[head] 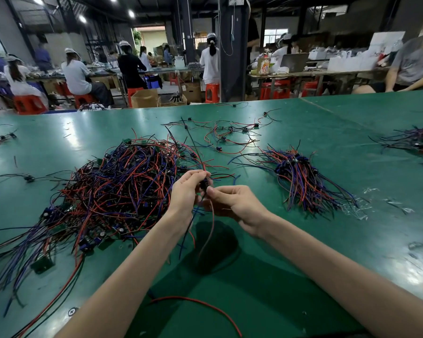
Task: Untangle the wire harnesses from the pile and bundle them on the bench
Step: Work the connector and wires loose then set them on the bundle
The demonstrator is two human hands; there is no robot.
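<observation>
Fingertips of the left hand and right hand pinch one wire harness between them, its long axis running near to far, tails hanging toward the viewer. One tangled pile lies just left of the left hand, the nearer hand to it. One gathered bundle sits to the right, a second bundle at the far right, and loose harnesses lie farther off, too tangled to count.

On the green bench, the pile left of the left hand and the bundle right of the right hand are red, blue and black. So is the pinched harness.
</observation>
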